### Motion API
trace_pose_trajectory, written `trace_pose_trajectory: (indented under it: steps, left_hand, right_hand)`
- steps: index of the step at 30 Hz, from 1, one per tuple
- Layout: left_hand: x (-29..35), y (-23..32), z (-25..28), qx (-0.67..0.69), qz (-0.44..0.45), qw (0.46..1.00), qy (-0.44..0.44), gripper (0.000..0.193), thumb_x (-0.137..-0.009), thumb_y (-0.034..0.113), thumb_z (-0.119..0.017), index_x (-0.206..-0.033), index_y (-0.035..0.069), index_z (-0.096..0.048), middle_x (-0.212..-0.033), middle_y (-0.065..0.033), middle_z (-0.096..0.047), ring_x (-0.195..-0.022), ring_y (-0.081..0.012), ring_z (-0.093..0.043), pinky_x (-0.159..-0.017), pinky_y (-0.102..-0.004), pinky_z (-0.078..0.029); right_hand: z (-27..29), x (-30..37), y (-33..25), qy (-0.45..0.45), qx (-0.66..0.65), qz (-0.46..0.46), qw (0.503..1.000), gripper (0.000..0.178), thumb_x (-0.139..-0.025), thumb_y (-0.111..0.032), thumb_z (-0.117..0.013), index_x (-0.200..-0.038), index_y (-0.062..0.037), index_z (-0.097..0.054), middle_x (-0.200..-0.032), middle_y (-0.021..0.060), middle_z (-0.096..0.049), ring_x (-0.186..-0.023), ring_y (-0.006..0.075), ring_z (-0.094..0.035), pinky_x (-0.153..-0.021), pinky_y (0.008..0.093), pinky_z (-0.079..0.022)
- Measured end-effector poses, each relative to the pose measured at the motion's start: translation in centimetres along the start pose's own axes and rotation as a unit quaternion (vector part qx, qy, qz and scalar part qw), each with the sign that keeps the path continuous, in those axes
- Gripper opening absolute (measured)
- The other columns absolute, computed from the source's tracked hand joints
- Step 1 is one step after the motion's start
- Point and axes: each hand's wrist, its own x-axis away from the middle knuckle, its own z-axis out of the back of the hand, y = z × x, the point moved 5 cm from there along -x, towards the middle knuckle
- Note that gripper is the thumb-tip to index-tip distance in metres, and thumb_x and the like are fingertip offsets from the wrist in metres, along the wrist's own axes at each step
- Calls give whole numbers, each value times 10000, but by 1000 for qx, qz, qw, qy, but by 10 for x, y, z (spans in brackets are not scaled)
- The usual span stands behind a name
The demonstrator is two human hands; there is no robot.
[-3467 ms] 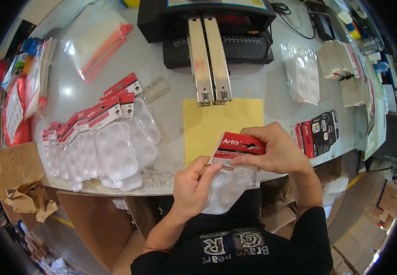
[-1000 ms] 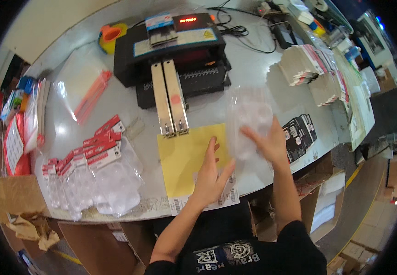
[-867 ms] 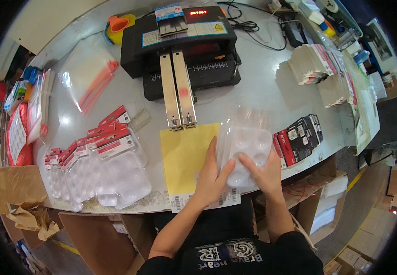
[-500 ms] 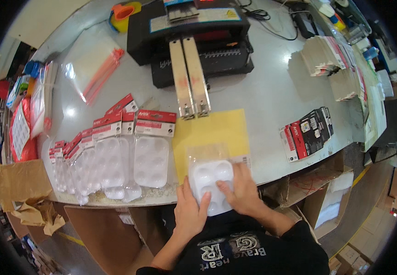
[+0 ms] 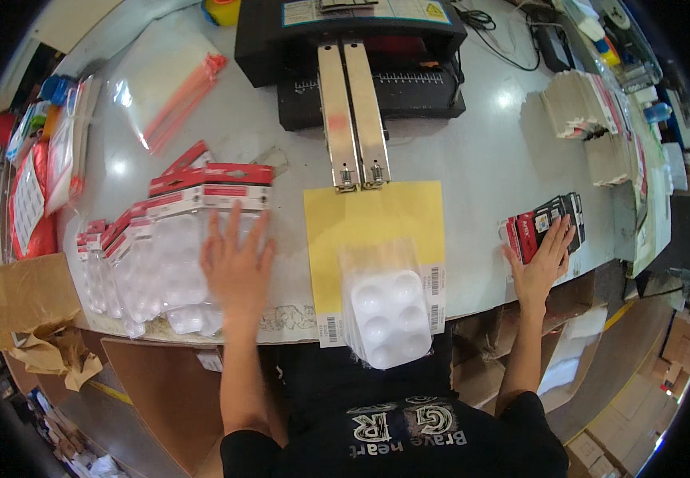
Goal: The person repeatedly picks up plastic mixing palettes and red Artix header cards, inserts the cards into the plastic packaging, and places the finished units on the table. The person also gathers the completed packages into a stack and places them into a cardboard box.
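Observation:
A white palette [image 5: 393, 319] with round wells lies in a clear plastic bag on the yellow sheet [image 5: 373, 211], its near end reaching over the table's front edge. Neither hand touches it. On the left, my left hand [image 5: 237, 267] rests over the bagged palettes [image 5: 173, 251] with red-and-white header cards [image 5: 237, 175], fingers spread, covering part of the nearest pack. Over at the right, my right hand [image 5: 540, 267] lies with outstretched fingers on a small stack of red and black cards [image 5: 524, 237], thumb apart at their near side.
A black machine [image 5: 353, 68] with two metal bars [image 5: 353, 115] stands at the back. Clear bags with red edges [image 5: 169, 88] lie back left. Stacked cards [image 5: 580, 103] stand far right. Torn brown cardboard [image 5: 22, 295] and open boxes [image 5: 165, 398] sit below the table's front edge.
Both hands have let go of the bagged palette. My left hand moved left onto the packs, the right hand moved right to the cards. The rightmost pack shifted left; the view shifted too.

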Motion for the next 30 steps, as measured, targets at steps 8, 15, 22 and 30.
trace_pose_trajectory:
  steps: [8, 15, 22, 30]
  left_hand:
    - [15, 17, 43, 244, 21, 968, 46, 309, -801, 267, -680, -1039, 86, -604, -1137, -141, -544, -1077, -308, -507, -901, -417, -365]
    - [42, 95, 29, 463, 123, 878, 13, 163, -783, 135, -708, -803, 30, -585, -902, -99, -488, -884, -249, -502, -797, -339, -412]
    - [45, 107, 46, 763, 158, 614, -125, 85, -928, 75, -557, -951, 16, -502, -1008, -144, -641, -913, -158, -602, -832, -266, -452]
    - [38, 109, 54, 765, 158, 595, -190, 151, -953, 68, -532, -996, -64, -590, -936, -115, -703, -852, -80, -611, -771, -211, -478]
  right_hand:
    - [4, -2, -5, 5, -34, -1, 999, 1021, -698, -551, -714, -1449, -21, -271, -1514, 142, -273, -1408, 295, -228, -1077, 462, -210]
    - [16, 1, -19, 21, -125, -19, 992, 751, -689, -304, -797, -1319, -36, -488, -1331, 110, -530, -1262, 309, -455, -1034, 396, -298]
    - [105, -45, -90, -106, -652, -96, 745, 402, -656, -15, -795, -1029, 36, -655, -870, 66, -683, -727, 107, -635, -688, 243, -520]
    - [109, -62, -196, -368, -497, 162, 769, 318, -696, -138, -819, -911, 30, -655, -723, 71, -659, -639, 64, -564, -606, 229, -482]
